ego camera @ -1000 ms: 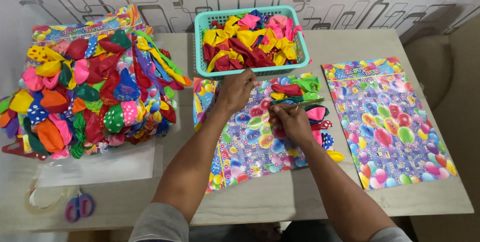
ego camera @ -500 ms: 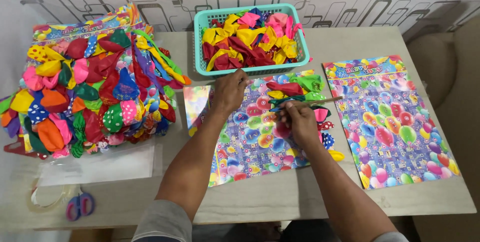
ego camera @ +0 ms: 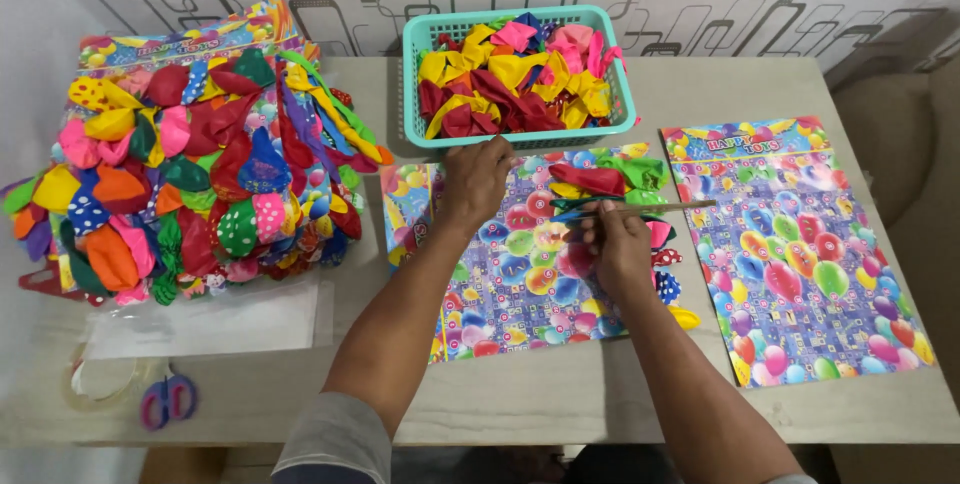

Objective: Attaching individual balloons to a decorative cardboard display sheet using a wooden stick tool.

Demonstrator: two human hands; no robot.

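Now lifted, right hand (ego camera: 618, 240) pinches a thin stick (ego camera: 655, 208); left hand (ego camera: 478, 180) presses balloon-print card (ego camera: 520, 274)

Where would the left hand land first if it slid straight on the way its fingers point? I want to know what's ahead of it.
Likely the teal basket: the left hand rests on the printed card, fingers pointing at the basket's near rim just ahead.

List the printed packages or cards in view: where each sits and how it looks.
Right card: flat on table at right, rectangular, purple with multicoloured balloon print.
Middle card: under both hands, same print, balloons along its far edge.
Stack of packs: left, clear-wrapped cards covered in bright balloons.
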